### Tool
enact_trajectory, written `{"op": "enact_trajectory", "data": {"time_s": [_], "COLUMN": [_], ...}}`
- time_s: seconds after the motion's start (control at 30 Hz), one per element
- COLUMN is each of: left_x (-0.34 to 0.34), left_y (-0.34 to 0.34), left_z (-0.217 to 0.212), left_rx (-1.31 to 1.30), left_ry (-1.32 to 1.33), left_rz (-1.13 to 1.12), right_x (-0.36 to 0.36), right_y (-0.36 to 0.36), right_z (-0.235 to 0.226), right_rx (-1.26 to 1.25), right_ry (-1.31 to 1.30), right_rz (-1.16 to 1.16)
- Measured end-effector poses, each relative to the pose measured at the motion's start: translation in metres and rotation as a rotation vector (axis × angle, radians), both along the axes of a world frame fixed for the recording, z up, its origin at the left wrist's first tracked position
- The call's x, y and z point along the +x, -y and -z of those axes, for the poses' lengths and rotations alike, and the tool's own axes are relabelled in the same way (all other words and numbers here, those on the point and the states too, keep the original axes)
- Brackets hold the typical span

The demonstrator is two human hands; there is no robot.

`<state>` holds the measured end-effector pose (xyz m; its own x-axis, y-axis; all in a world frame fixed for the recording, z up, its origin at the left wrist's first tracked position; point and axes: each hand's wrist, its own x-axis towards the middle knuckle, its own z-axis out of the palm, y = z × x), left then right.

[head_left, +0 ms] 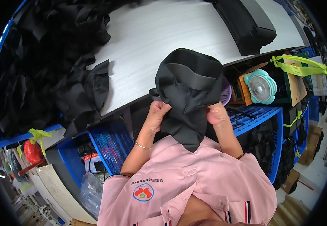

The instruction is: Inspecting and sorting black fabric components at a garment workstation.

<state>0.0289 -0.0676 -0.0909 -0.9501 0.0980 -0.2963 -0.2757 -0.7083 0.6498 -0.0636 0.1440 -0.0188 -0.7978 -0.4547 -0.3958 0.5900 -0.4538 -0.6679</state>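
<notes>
Pink collared work shirt (193, 188) with a round badge fills the foreground, and from it both bare forearms rise toward a black fabric piece with a smooth folded band (189, 94), held up in the air just in front of the pale grey counter (163, 34). Left hand (159, 113) has its fingers curled shut on the cloth's left edge, and right hand (217, 113) pinches the right edge the same way, so the piece hangs spread between them, seemingly for a look at both sides. A heap of crumpled black cloth (54, 64) lies on the counter's left, within easy reach. A teal desk fan (260, 86) sits on the shelf below.
</notes>
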Motion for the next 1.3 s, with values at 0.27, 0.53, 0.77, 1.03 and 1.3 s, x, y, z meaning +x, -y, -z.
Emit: {"op": "enact_trajectory", "data": {"time_s": [0.27,0.53,0.77,1.03,1.3], "left_x": [-0.019,-0.018,-0.028,-0.015,-0.015], "left_y": [-0.012,-0.006,-0.018,-0.022,-0.045], "left_z": [-0.031,-0.026,-0.005,-0.005,-0.032], "left_rx": [-0.119,0.253,0.365,0.056,-0.249], "left_ry": [0.143,0.083,0.343,0.421,0.298], "left_rz": [-0.241,-0.102,-0.141,-0.136,0.007], "right_x": [-0.008,-0.013,-0.033,-0.004,0.032], "right_y": [0.019,0.014,0.02,0.008,-0.043], "right_z": [0.015,0.06,0.043,0.032,0.037], "right_rx": [0.478,0.577,0.806,0.884,0.535], "right_ry": [-0.349,-0.481,-0.62,-0.703,-0.448], "right_rz": [-0.08,-0.123,-0.021,-0.021,-0.078]}}
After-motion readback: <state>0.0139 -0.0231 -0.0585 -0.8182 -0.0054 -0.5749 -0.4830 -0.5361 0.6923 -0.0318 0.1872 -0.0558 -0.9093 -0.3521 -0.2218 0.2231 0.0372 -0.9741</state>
